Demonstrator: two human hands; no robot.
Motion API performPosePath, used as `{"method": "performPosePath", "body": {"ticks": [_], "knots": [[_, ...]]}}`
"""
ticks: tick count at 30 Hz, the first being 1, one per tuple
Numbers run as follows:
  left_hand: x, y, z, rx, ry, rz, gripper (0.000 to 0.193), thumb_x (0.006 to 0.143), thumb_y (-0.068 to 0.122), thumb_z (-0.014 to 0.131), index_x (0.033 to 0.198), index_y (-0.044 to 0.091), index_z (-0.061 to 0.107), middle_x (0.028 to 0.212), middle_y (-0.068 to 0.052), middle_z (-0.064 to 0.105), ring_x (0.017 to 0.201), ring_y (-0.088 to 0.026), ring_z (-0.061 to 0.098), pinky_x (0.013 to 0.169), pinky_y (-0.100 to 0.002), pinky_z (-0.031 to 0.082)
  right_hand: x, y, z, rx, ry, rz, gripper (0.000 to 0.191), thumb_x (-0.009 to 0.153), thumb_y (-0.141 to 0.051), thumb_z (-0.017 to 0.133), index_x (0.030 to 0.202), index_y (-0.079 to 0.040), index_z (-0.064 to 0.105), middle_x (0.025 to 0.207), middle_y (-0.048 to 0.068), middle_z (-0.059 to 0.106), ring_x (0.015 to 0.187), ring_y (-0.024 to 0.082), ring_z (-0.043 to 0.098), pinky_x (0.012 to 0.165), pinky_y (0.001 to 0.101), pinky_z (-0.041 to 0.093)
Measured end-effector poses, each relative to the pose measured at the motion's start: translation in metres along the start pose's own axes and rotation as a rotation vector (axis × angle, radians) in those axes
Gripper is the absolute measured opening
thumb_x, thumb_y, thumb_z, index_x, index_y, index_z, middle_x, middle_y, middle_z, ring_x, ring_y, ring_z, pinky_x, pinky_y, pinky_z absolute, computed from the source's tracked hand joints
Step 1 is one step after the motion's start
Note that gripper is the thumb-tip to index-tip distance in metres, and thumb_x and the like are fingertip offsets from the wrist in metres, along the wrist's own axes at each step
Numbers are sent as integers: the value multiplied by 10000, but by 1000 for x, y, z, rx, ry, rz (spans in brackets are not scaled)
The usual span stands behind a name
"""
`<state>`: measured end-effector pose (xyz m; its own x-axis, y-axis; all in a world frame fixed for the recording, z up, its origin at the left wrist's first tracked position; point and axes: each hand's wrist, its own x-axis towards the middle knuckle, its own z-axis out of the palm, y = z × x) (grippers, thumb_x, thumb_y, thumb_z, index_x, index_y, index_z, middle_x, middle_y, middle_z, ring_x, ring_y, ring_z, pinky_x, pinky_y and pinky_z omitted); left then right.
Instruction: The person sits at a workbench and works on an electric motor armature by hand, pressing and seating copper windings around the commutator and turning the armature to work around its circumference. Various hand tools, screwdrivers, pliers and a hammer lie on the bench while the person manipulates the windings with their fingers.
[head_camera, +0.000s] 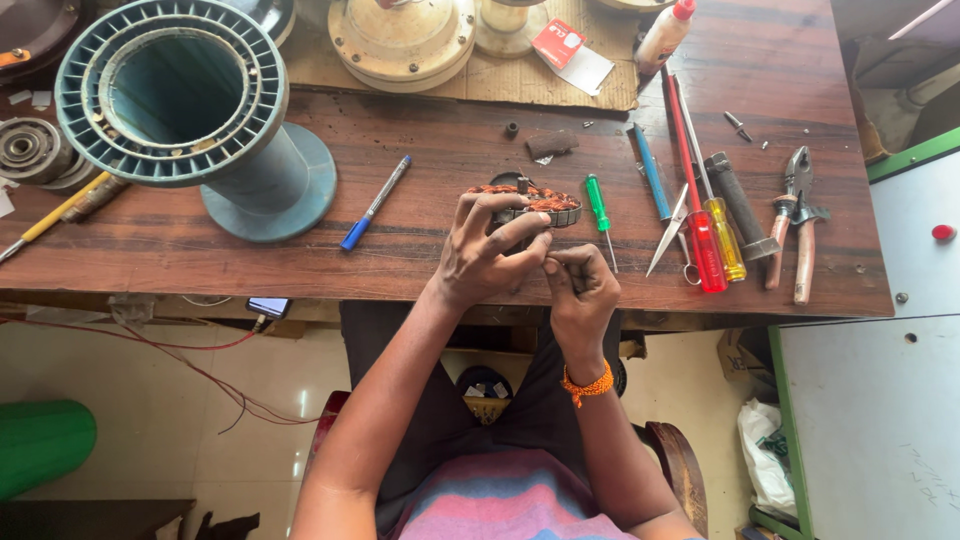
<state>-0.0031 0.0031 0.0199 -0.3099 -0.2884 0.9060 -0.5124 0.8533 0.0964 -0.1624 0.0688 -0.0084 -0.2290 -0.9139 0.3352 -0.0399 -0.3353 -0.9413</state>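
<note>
A round motor stator (540, 203) with copper wire windings lies on the wooden workbench (430, 150), tilted up at its near side. My left hand (485, 250) grips its near rim, fingers curled over the windings. Just below the stator, my right hand (580, 285) has its fingertips pinched together on something too thin to make out, perhaps a wire. An orange thread band circles my right wrist. The two hands touch at the fingertips.
A large teal spool (185, 105) stands at the left. A blue pen (375, 203), a green screwdriver (600, 215), scissors (675, 225), red and yellow screwdrivers (708, 240) and pliers (798, 220) lie around. Round motor housings (400, 40) sit at the back.
</note>
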Motion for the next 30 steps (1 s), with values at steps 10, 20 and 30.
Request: {"method": "performPosePath", "body": {"ticks": [10,20,30], "knots": [[-2,-3,3,-152,68,-140,156,825,24,733,838,60,582,1279,-88,560,1153,-257,625,997,-436,525,21,-60,-10,-369,-176,-21,112,928,19,751,1033,-13,729,773,-48,569,633,4,388,544,216,298],[-5,-4,8,-106,95,-168,192,805,28,759,850,45,574,1311,-81,515,1125,-260,631,992,-437,534,74,-95,16,-564,-291,-191,64,953,15,711,1009,2,681,890,91,739,789,86,716,662,271,539],[-4,0,5,-130,79,-208,168,826,35,754,895,47,601,1333,-81,491,1105,-252,626,984,-435,522,110,-104,10,-695,-469,35,118,917,-56,761,1035,-46,751,666,51,515,611,103,403,548,313,347]]}}
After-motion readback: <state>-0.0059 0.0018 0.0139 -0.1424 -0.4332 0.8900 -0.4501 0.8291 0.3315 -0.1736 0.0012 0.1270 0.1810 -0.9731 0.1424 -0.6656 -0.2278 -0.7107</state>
